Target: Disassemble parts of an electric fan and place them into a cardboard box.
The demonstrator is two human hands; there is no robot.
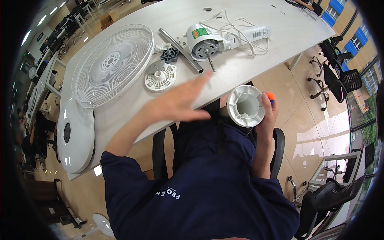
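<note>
My left hand [179,101] is open and blurred, its fingers stretched out over the table's front edge with nothing in them. Just beyond the fingertips, the metal shaft [210,62] of the fan motor [204,42] points toward me. In front of my lap, my right hand [267,117] grips a white hollow plastic cylinder [247,106], its ribbed open end facing up. An orange and blue handle [271,97] also shows at that hand, by the fingers; the rest of this tool is hidden. Left of the motor lies a round white slotted plate [161,78].
On the white table [240,68] lie a fan grille [110,62], a white round base [76,138], a metal tube [180,49], a dark star-shaped knob [169,55] and small screws. A white cord [236,27] loops behind the motor. Black office chairs [340,78] stand at right.
</note>
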